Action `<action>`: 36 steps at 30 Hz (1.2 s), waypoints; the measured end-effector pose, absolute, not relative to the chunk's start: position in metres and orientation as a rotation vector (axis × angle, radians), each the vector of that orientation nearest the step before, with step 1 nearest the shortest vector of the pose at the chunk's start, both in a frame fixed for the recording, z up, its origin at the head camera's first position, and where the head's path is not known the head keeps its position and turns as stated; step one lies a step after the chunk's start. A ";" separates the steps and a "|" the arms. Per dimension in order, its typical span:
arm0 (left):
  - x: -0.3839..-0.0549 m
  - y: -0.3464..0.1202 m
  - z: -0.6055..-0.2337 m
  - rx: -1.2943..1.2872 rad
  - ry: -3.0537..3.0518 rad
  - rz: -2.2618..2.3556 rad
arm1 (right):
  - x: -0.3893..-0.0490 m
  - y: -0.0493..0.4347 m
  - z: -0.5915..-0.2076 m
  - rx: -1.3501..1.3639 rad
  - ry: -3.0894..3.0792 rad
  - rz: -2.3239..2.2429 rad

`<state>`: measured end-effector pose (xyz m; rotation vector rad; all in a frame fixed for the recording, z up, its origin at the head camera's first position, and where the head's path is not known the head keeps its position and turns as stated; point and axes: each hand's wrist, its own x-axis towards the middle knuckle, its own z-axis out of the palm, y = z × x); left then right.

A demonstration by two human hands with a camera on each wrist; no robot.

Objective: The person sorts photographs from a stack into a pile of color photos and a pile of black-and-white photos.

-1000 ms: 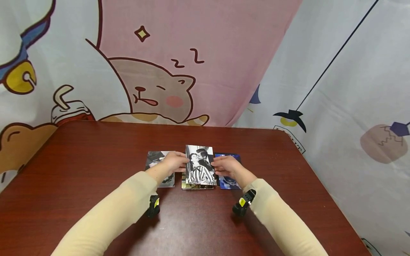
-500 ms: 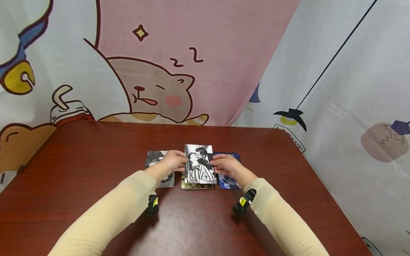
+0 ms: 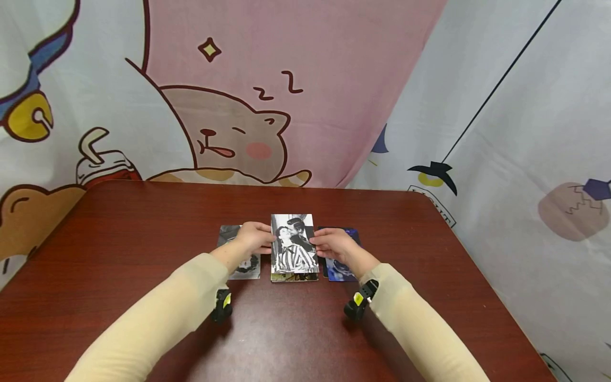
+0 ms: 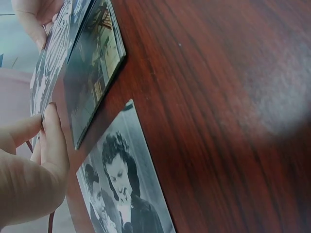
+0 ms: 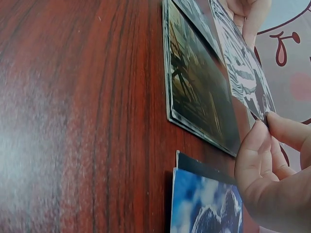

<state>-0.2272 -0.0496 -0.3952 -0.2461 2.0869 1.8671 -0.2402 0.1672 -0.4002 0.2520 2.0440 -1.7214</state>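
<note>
A black-and-white photo card (image 3: 293, 246) of a couple, one in stripes, is held up by both hands above a small stack of photo cards (image 3: 293, 277). My left hand (image 3: 250, 239) pinches its left edge between thumb and fingers. At the opposite edge my right hand (image 3: 336, 245) pinches it the same way. Both wrist views show a gap between the held card and the stack, whose top card (image 5: 199, 82) has a dark yellowish scene. Below the left hand lies a grey photo card (image 4: 124, 179), partly covered by that hand in the head view.
Under the right hand, a blue photo card (image 5: 206, 201) lies over a darker card (image 5: 194, 162). Everything lies on a reddish-brown wooden table (image 3: 157, 228). A curtain with cartoon prints (image 3: 296, 132) hangs behind the far edge.
Both hands have shifted slightly left with the black-and-white photo card, which now lines up more closely over the stack. The cards on the table have stayed put.
</note>
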 end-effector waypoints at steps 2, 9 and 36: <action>-0.227 -0.053 -0.395 -0.254 2.090 1.856 | -0.240 0.164 -0.401 0.258 2.042 -1.728; -0.224 -0.065 -0.392 -0.229 2.121 1.804 | -0.241 0.153 -0.402 0.253 2.020 -1.750; -0.223 -0.101 -0.390 -0.254 2.142 1.772 | -0.238 0.115 -0.399 0.229 2.013 -1.792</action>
